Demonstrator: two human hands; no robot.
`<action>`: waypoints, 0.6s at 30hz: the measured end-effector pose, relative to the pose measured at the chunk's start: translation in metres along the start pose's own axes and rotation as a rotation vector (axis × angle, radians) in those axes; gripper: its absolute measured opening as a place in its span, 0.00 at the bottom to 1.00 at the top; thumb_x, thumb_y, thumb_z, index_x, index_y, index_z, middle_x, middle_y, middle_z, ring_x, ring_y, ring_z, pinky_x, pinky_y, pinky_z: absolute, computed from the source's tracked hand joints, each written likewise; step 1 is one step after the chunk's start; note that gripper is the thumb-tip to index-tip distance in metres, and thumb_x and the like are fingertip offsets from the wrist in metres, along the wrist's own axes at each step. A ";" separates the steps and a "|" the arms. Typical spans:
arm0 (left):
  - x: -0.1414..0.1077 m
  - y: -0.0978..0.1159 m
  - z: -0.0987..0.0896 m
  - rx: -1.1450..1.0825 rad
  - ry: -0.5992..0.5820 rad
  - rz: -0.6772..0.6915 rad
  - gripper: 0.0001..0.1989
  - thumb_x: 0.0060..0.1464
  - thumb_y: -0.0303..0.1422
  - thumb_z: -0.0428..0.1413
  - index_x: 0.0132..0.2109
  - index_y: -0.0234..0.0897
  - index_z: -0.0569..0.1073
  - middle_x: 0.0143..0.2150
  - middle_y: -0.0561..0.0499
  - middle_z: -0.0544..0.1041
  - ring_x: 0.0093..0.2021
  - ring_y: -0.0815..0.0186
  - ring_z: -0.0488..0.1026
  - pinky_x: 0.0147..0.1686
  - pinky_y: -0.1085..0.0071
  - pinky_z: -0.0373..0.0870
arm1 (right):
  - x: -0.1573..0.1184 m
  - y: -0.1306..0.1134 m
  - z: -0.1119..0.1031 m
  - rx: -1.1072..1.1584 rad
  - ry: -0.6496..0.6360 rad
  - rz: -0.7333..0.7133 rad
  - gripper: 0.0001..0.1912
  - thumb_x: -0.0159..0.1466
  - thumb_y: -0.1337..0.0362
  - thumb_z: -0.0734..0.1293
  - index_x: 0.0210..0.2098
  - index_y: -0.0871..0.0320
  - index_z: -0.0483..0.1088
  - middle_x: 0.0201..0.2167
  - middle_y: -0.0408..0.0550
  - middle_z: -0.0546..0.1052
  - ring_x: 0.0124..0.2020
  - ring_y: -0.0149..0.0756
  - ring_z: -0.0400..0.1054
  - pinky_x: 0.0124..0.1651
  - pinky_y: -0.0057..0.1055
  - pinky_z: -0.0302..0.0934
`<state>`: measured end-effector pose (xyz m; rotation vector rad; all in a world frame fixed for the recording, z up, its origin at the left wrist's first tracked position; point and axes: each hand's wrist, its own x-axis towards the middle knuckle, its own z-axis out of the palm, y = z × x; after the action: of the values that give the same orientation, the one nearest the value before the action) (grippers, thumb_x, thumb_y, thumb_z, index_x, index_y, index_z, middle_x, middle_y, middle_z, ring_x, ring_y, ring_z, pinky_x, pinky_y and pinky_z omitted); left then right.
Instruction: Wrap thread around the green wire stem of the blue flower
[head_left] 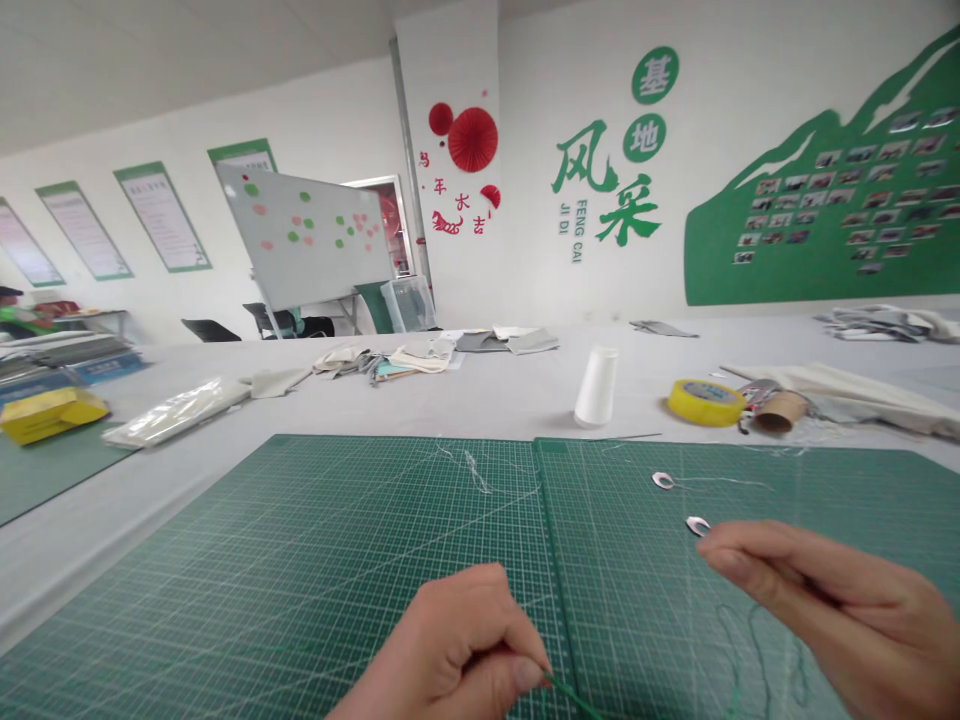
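Note:
My left hand (480, 640) is closed in a pinch at the bottom centre. A green thread (566, 690) runs from its fingertips down to the right. At the right, my right hand (817, 590) is closed, with thumb and forefinger pressed together. Its fingertips overlap a small white ring (696, 524) with a dark edge; I cannot tell whether they grip it or something finer. A similar white ring (662, 481) lies just beyond, beside a pale thread (720, 482). Loops of green thread (757, 650) lie below the right hand.
Two green cutting mats (360, 540) meet at a seam between my hands. Beyond them stand a white thread cone (597, 388), yellow tape roll (706, 402) and cardboard tube (781, 411). Fabric pieces (420, 355) lie farther back. A yellow box (52, 414) and plastic-wrapped package (180, 410) are left.

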<state>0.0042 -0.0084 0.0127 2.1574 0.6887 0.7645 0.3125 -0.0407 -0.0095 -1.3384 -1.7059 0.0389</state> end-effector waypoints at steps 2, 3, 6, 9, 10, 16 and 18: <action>0.000 -0.004 0.005 -0.096 0.006 0.009 0.11 0.61 0.35 0.53 0.33 0.40 0.77 0.27 0.53 0.71 0.27 0.70 0.65 0.28 0.73 0.59 | 0.005 -0.003 0.006 0.019 -0.018 0.062 0.06 0.60 0.57 0.69 0.32 0.49 0.79 0.28 0.40 0.83 0.27 0.38 0.78 0.26 0.23 0.73; 0.001 -0.006 0.008 -0.133 0.007 0.002 0.13 0.61 0.38 0.53 0.33 0.40 0.77 0.27 0.53 0.70 0.26 0.69 0.65 0.28 0.73 0.59 | 0.006 -0.004 0.009 0.025 -0.023 0.094 0.07 0.60 0.57 0.69 0.32 0.50 0.79 0.28 0.41 0.83 0.27 0.38 0.77 0.25 0.24 0.72; 0.002 -0.010 0.014 -0.216 -0.007 -0.050 0.17 0.60 0.45 0.53 0.31 0.40 0.78 0.26 0.52 0.69 0.26 0.69 0.64 0.27 0.73 0.58 | 0.007 -0.007 0.020 0.042 -0.054 0.172 0.11 0.61 0.54 0.67 0.31 0.53 0.78 0.28 0.43 0.82 0.28 0.39 0.76 0.23 0.25 0.68; 0.004 -0.009 0.016 -0.261 -0.030 -0.100 0.18 0.59 0.46 0.53 0.31 0.39 0.78 0.26 0.52 0.69 0.26 0.69 0.63 0.28 0.72 0.57 | 0.008 -0.008 0.030 0.067 -0.085 0.245 0.13 0.61 0.53 0.67 0.32 0.54 0.78 0.29 0.44 0.81 0.29 0.39 0.74 0.23 0.26 0.64; 0.004 -0.008 0.016 -0.274 -0.040 -0.107 0.18 0.58 0.46 0.54 0.30 0.39 0.78 0.26 0.52 0.68 0.26 0.69 0.62 0.28 0.72 0.57 | 0.008 -0.010 0.033 0.078 -0.086 0.268 0.14 0.61 0.52 0.66 0.31 0.54 0.78 0.28 0.44 0.80 0.28 0.39 0.72 0.23 0.27 0.63; 0.006 -0.001 0.015 -0.415 -0.086 -0.173 0.17 0.55 0.44 0.58 0.27 0.35 0.76 0.25 0.53 0.67 0.28 0.70 0.62 0.29 0.73 0.55 | 0.012 -0.023 0.049 0.132 -0.151 0.349 0.18 0.62 0.50 0.63 0.26 0.55 0.76 0.18 0.40 0.67 0.20 0.33 0.59 0.23 0.28 0.54; 0.006 -0.001 0.016 -0.473 -0.064 -0.204 0.17 0.54 0.44 0.58 0.27 0.35 0.75 0.26 0.53 0.67 0.27 0.70 0.61 0.28 0.73 0.54 | 0.011 -0.026 0.056 0.119 -0.212 0.355 0.18 0.62 0.51 0.62 0.26 0.55 0.75 0.16 0.38 0.63 0.20 0.32 0.56 0.23 0.28 0.52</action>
<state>0.0191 -0.0111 0.0052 1.6490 0.6114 0.6672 0.2559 -0.0156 -0.0207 -1.5748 -1.5876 0.4930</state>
